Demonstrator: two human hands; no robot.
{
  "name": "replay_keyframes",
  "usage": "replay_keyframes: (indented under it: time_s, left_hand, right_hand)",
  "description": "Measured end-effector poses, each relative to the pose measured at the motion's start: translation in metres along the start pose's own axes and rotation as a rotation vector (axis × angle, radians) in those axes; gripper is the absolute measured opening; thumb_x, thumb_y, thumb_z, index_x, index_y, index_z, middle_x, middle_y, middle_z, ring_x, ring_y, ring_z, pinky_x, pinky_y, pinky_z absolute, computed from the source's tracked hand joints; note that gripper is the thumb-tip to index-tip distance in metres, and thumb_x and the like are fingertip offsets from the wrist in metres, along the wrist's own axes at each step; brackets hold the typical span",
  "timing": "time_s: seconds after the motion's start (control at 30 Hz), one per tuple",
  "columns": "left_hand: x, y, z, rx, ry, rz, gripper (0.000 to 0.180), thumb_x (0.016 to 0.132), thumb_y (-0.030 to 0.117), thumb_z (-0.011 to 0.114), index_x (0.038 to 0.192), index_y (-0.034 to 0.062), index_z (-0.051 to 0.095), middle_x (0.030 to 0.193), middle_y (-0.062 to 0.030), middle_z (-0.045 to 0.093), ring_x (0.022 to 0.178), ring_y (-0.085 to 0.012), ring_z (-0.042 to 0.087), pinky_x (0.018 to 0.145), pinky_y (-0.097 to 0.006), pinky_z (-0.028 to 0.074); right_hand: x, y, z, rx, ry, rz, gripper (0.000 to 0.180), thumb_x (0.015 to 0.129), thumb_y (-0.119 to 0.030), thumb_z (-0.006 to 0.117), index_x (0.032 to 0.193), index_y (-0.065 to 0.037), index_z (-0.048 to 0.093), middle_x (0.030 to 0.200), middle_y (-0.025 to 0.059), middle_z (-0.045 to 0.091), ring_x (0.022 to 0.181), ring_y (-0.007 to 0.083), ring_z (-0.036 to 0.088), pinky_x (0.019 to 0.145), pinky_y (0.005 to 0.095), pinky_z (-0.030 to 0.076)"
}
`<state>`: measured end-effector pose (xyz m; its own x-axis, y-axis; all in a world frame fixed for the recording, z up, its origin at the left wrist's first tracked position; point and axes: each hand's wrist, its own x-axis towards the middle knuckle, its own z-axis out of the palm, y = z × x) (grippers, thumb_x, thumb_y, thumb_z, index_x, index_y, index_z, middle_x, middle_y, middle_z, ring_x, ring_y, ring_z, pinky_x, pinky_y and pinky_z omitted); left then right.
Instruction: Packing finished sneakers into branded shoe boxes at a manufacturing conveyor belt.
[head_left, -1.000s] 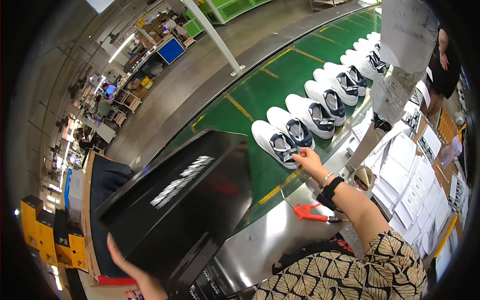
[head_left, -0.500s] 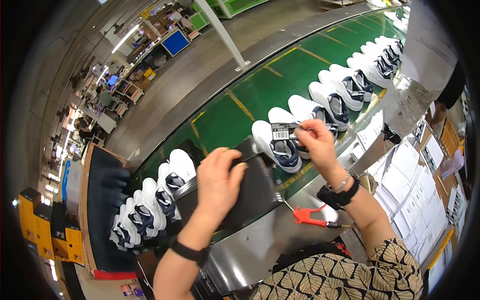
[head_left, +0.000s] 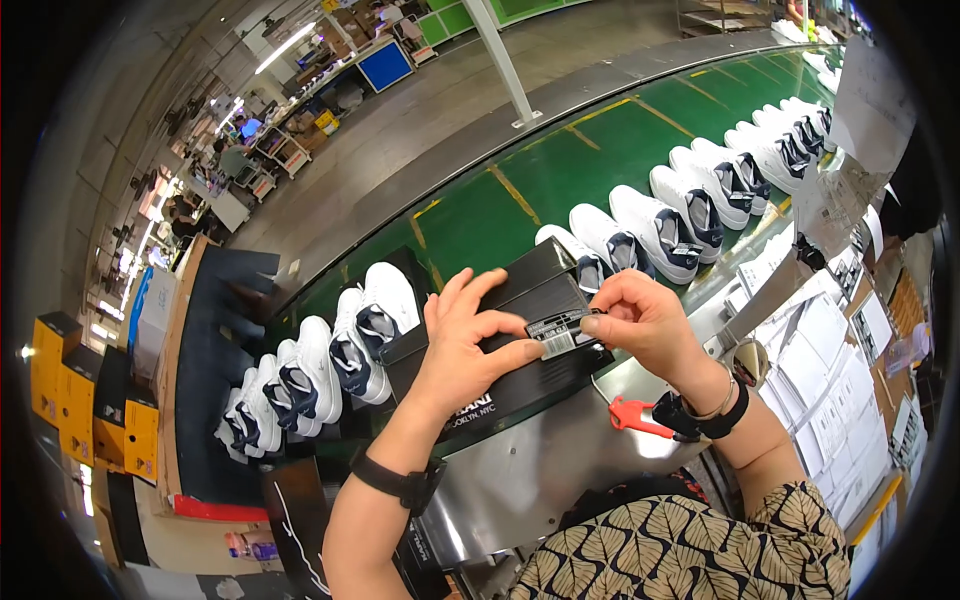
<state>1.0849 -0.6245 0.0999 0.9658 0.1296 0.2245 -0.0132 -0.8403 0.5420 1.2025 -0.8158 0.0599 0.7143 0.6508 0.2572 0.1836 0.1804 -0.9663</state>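
Note:
A black shoe box (head_left: 535, 391) with pale lettering lies tilted in front of me at the near edge of the green conveyor. Over its side a small black-and-white barcode label (head_left: 560, 334) is stretched between both hands. My right hand (head_left: 645, 325) is closed, pinching the label's right end between thumb and fingers. The thumb and index finger of my left hand (head_left: 460, 345) are at its left end; the other fingers reach over the box. Whether the label touches the box, I cannot tell.
White-and-navy sneakers (head_left: 655, 230) line the green conveyor (head_left: 470, 225) to the far right; more sneakers (head_left: 305, 370) stand at left. A red air gun (head_left: 640, 418) lies by my right wrist. Papers (head_left: 830, 400) cover the right side. Yellow-and-black boxes (head_left: 75, 400) are stacked far left.
My right hand has brought the label down over the box. My left hand has moved to the label's other end. The box has turned and shifted, and the view has shifted slightly.

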Motion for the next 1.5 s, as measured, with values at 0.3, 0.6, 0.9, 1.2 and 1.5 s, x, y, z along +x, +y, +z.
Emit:
replay_keyframes:
  time_s: [0.3,0.6,0.9,1.2,1.5]
  left_hand:
    - [-0.005,-0.003,0.006,-0.037,-0.030,-0.001,0.014,0.064,0.026,0.073,0.062,0.0141,0.065,0.123,-0.0006,0.052,0.131,-0.0301,0.025,0.105,-0.053,-0.001]
    - [-0.009,-0.013,0.006,0.017,-0.050,0.069,0.018,0.060,0.026,0.071,0.054,0.0133,0.060,0.122,-0.0005,0.051,0.131,-0.0312,0.025,0.103,-0.058,-0.001]
    - [-0.019,-0.014,0.004,0.181,-0.005,0.179,0.018,0.060,0.021,0.072,0.058,0.0124,0.057,0.118,-0.0062,0.051,0.125,-0.0346,0.031,0.102,-0.055,0.014]
    - [-0.021,-0.037,0.013,0.141,0.337,0.126,0.038,0.075,0.017,0.065,0.110,0.0049,0.055,0.124,-0.0169,0.048,0.117,-0.0349,0.040,0.098,-0.042,0.033]
    - [-0.028,-0.027,0.002,0.284,0.133,0.120,0.078,0.057,0.041,0.077,0.123,0.0091,0.049,0.133,-0.0192,0.038,0.121,-0.0371,0.035,0.102,-0.045,0.028]
  right_hand:
    - [-0.008,-0.018,0.010,-0.530,0.027,-0.141,0.017,0.069,-0.013,0.075,0.072,-0.003,0.062,0.067,0.0018,0.052,0.055,0.0073,0.048,0.049,0.0228,0.037]
    - [0.000,-0.014,0.011,-0.630,-0.074,-0.067,0.017,0.064,-0.015,0.077,0.068,-0.004,0.064,0.063,0.0041,0.053,0.056,0.0133,0.050,0.050,0.0264,0.038]
    - [-0.010,-0.020,0.019,-1.102,0.009,-0.393,0.025,0.068,-0.019,0.071,0.086,-0.007,0.058,0.080,0.0076,0.054,0.064,0.0260,0.058,0.057,0.0358,0.047]
    - [-0.050,0.013,0.089,-1.073,-0.327,-0.739,0.059,0.070,-0.038,0.067,0.118,-0.008,0.050,0.123,0.0108,0.049,0.119,0.0254,0.043,0.100,0.0404,0.030]
    - [-0.025,0.010,0.022,-1.232,-0.188,-0.512,0.072,0.064,-0.027,0.075,0.126,-0.012,0.043,0.128,0.0113,0.044,0.119,0.0281,0.043,0.095,0.0510,0.032]
